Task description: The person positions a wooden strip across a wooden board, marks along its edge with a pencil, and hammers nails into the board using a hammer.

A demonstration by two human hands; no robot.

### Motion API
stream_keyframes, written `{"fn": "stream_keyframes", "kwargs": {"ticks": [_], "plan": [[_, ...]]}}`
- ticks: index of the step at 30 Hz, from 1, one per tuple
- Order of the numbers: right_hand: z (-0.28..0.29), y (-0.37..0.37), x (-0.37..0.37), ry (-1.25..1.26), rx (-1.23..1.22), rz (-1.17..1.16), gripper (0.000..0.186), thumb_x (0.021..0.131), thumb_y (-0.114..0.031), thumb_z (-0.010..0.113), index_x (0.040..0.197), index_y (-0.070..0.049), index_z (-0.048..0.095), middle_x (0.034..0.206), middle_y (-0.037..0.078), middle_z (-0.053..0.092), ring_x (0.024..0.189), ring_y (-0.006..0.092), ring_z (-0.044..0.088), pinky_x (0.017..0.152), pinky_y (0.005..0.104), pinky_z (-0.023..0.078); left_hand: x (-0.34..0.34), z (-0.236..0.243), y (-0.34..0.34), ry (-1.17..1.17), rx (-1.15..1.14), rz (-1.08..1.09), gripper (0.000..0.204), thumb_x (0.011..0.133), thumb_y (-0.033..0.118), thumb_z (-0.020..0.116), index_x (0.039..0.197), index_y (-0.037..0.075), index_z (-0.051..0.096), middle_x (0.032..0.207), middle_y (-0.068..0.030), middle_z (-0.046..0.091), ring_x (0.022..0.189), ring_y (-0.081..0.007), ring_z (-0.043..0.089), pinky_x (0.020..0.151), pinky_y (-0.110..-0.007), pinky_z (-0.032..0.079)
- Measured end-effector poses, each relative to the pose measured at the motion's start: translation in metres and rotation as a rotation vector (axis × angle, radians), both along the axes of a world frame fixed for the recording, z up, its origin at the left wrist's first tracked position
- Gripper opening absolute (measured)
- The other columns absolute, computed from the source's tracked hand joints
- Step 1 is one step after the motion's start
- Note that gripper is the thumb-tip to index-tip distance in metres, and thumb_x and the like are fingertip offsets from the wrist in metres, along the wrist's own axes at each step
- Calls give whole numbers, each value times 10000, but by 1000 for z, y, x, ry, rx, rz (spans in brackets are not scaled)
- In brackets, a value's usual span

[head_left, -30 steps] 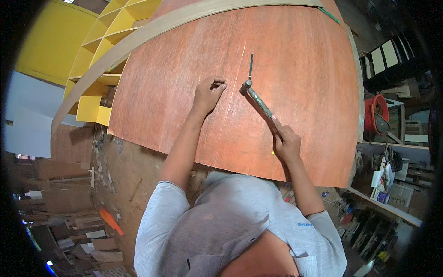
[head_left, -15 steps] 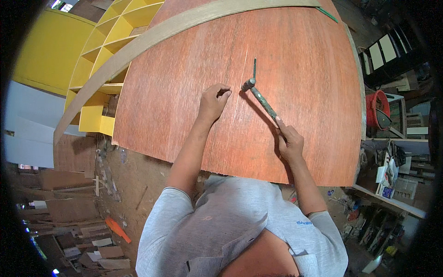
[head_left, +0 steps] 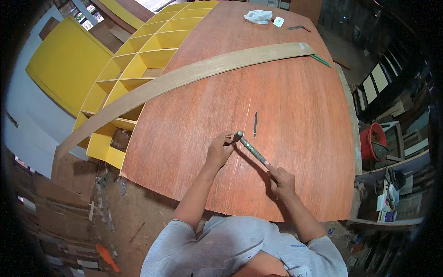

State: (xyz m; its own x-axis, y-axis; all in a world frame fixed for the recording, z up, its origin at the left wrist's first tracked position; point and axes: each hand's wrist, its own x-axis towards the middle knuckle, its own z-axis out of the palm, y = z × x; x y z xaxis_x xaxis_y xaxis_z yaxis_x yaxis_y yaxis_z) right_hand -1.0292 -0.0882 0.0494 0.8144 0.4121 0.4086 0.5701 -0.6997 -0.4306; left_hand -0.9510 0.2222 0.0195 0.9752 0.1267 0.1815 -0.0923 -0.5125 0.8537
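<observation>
A hammer point(head_left: 252, 150) with a worn, paint-spotted handle is gripped by my right hand point(head_left: 281, 181) near the handle's lower end. Its head is right beside the fingertips of my left hand point(head_left: 218, 151), over the reddish plywood sheet point(head_left: 184, 124). The left thumb and fingers are pinched together; whatever they hold is too small or hidden to make out. A dark pencil-like stick point(head_left: 255, 124) lies on the sheet just beyond the hammer head. Close by, a thin pale line point(head_left: 248, 115) runs along the wood grain.
A long pale wooden strip point(head_left: 194, 69) crosses the sheet and a yellow compartmented frame point(head_left: 159, 57). Green sticks point(head_left: 320, 60) lie at the strip's right end. Farther off are a plastic bag point(head_left: 259, 17) and a dark-handled tool point(head_left: 300, 28). A red bucket point(head_left: 373, 142) stands right.
The hammer head has moved left, up to my left fingertips, uncovering the near end of the dark stick. The view has tilted up, showing more of the sheet's far end.
</observation>
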Motion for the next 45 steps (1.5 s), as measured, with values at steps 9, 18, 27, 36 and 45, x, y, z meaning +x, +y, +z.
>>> {"fn": "stream_keyframes", "kwargs": {"ticks": [9, 18, 27, 36, 45], "plan": [[5, 2, 6, -3, -7, 11, 691, 846, -45, 741, 1510, -227, 678, 765, 100, 594, 590, 291, 623, 515, 430, 500, 7, -2, 3, -35, 38, -17, 499, 890, 77, 828, 1359, 74, 657, 1100, -147, 778, 1061, -338, 754, 949, -447, 600], [9, 5, -3, 5, -44, 3, 777, 797, 61, 730, 1527, -195, 654, 796, 115, 656, 656, 286, 677, 559, 418, 542, -1, 0, 2, -20, 32, -22, 519, 884, 55, 818, 1377, 76, 656, 1122, -147, 779, 1059, -326, 760, 945, -435, 611], [3, 6, 9, -57, -8, 16, 760, 859, -18, 722, 1573, -256, 613, 758, 106, 571, 587, 306, 611, 528, 441, 501, 9, -23, 7, -62, 27, 16, 476, 889, 26, 800, 1348, 46, 676, 1265, -176, 758, 1096, -350, 754, 948, -435, 605], [4, 12, 1, -51, -54, 11, 680, 862, 19, 732, 1496, -223, 693, 745, 95, 571, 580, 257, 605, 519, 407, 496, 3, 1, 11, -65, -56, 18, 635, 904, -113, 632, 1511, 35, 522, 1370, -198, 677, 1236, -338, 677, 1053, -442, 546], [2, 16, 0, -154, 199, 50, 702, 838, 28, 729, 1488, -234, 699, 761, 92, 590, 596, 267, 623, 529, 402, 508, 1, 10, 7, -14, -31, 42, 647, 883, -137, 633, 1498, 28, 524, 1375, -197, 678, 1243, -347, 667, 1107, -455, 523]]}}
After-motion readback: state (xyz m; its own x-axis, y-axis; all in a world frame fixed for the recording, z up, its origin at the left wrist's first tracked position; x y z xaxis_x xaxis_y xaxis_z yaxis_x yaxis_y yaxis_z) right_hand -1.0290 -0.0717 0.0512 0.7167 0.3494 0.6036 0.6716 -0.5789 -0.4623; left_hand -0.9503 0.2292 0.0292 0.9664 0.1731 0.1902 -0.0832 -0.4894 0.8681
